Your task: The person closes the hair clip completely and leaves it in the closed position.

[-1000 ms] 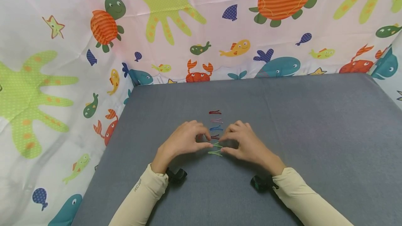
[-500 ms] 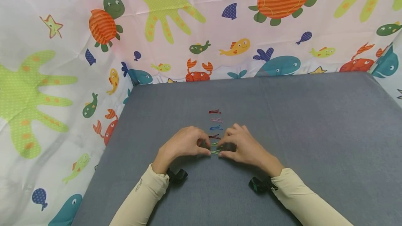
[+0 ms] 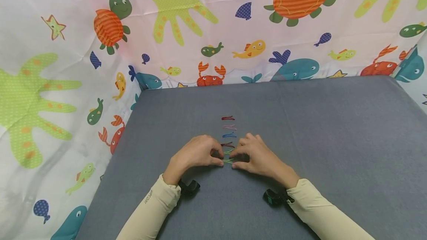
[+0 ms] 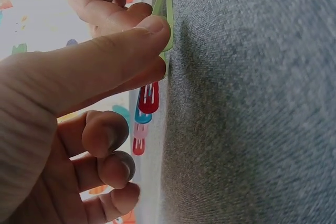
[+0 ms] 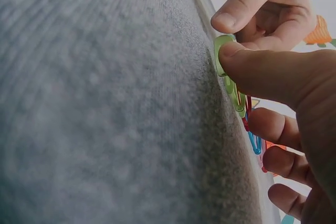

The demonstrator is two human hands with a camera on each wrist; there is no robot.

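A column of small hair clips lies on the grey table [image 3: 333, 129]: a dark red clip [image 3: 228, 118] farthest, then pink [image 3: 229, 127], blue [image 3: 229, 135], red [image 3: 228, 145] and two green ones. My left hand [image 3: 220, 159] and right hand [image 3: 233, 160] meet over the nearest green clip [image 3: 228, 162], each pinching one end between thumb and forefinger. In the left wrist view my thumb [image 4: 147, 30] presses the green clip [image 4: 167, 9] against the cloth. The right wrist view shows my thumb [image 5: 236, 56] on the green clip [image 5: 221, 61], with the second green clip [image 5: 239, 103] behind.
A sea-animal printed cloth [image 3: 50, 84] hangs close behind and to the left of the table. Black wrist cameras [image 3: 188, 187] [image 3: 273, 197] sit under both sleeves. Grey tabletop stretches wide to the right and beyond the clips.
Both hands have drawn slightly toward me and closer together, leaving the second green clip and closing their fingertips on the nearest green one.
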